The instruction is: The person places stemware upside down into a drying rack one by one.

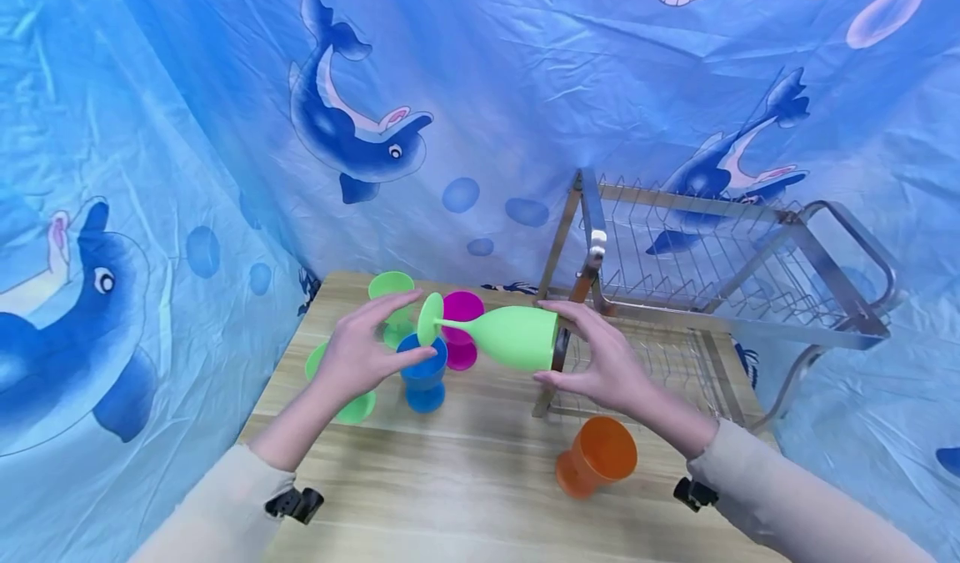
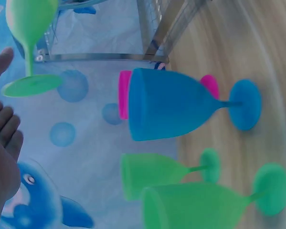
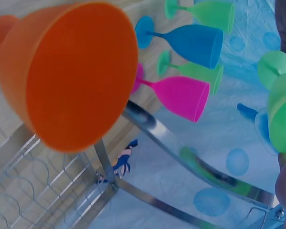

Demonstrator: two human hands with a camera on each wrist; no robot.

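Observation:
A light green goblet (image 1: 517, 338) is held sideways in the air, its foot to the left and its bowl to the right. My right hand (image 1: 600, 359) grips the bowl by the rim between thumb and fingers. Around the foot, my left hand (image 1: 367, 342) has its thumb and fingers spread apart; whether they touch it is hard to tell. Beneath the left hand stand a blue goblet (image 1: 424, 371) and a magenta goblet (image 1: 462, 309). Two more green goblets stand there, one (image 1: 392, 284) behind and one (image 1: 356, 407) partly hidden by the left hand.
A metal wire dish rack (image 1: 712, 317) with two tiers stands at the back right. An orange goblet (image 1: 600, 454) stands in front of it, below my right forearm. A blue dolphin-print curtain (image 1: 480, 113) encloses the wooden table (image 1: 450, 496).

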